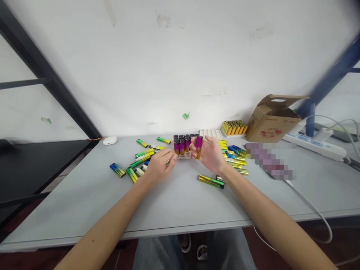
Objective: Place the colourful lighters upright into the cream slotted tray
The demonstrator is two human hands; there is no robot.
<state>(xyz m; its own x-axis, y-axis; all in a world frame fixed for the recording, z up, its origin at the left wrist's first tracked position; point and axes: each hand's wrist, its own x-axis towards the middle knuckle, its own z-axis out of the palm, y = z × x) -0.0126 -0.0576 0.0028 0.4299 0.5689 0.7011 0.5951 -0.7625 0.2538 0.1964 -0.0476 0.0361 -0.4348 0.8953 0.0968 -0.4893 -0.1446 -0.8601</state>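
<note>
My right hand [210, 154] is shut on an upright magenta-and-gold lighter [199, 147], holding it at the right end of a block of upright magenta-and-gold lighters [181, 145]. That block stands in a clear holder [182, 155]. My left hand [160, 165] rests just left of the holder, its fingers curled toward it. A small object shows at those fingertips, too hidden to name. Loose green-and-gold lighters [140, 161] lie beyond and beside my left hand, and more yellow and blue ones [234, 155] lie to the right of my right hand.
A grey table [180, 206] holds everything, with a white wall behind. At the back stand a white tray [210, 134], a tray of orange lighters [234, 128], a cardboard box [271, 120] and a white mouse [110, 140]. A power strip [313, 144] and cables lie right.
</note>
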